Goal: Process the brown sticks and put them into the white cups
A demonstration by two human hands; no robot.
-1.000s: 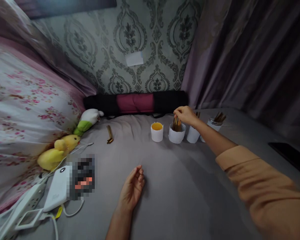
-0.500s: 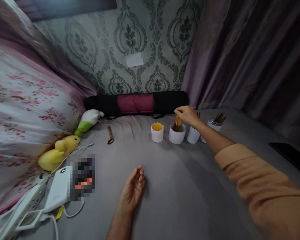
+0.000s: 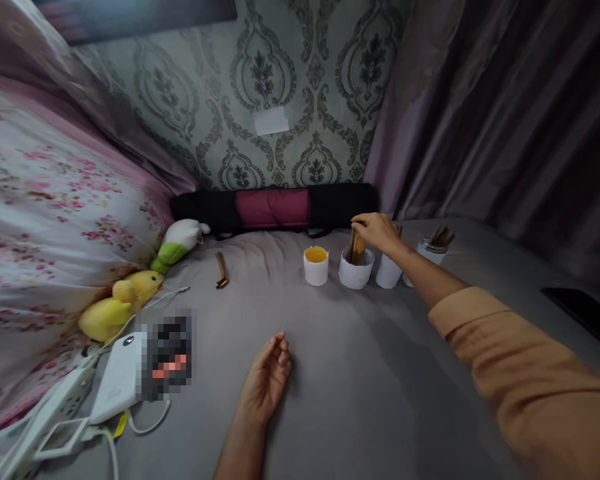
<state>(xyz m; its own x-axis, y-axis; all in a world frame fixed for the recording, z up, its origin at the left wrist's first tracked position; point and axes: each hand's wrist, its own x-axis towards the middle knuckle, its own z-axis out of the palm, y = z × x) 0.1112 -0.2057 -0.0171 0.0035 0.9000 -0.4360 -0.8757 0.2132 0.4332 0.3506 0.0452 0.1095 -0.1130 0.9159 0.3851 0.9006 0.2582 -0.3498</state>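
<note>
My right hand point(image 3: 375, 231) reaches far forward over a low white cup point(image 3: 355, 269) and pinches the tops of the brown sticks point(image 3: 357, 249) that stand in it. To its left is a white cup with a yellow inside point(image 3: 315, 265); to its right stand another white cup point(image 3: 388, 271) and a glass jar with sticks point(image 3: 431, 246). My left hand point(image 3: 266, 377) rests on the grey sheet point(image 3: 360, 373), palm turned sideways, fingers loosely curled, with nothing in it. A loose bundle of brown sticks point(image 3: 222, 269) lies on the sheet to the far left.
A yellow plush toy point(image 3: 115, 307) and a green-white plush toy point(image 3: 177, 244) lie by the floral bedding point(image 3: 45, 220). A white power bank point(image 3: 117, 380), a power strip point(image 3: 40, 420) and cables sit at the lower left. A black-and-maroon roll point(image 3: 275, 207) lies against the wall; a curtain point(image 3: 505, 113) hangs on the right.
My right hand has stayed at the sticks in the middle cup, barely shifting. The left hand has not moved.
</note>
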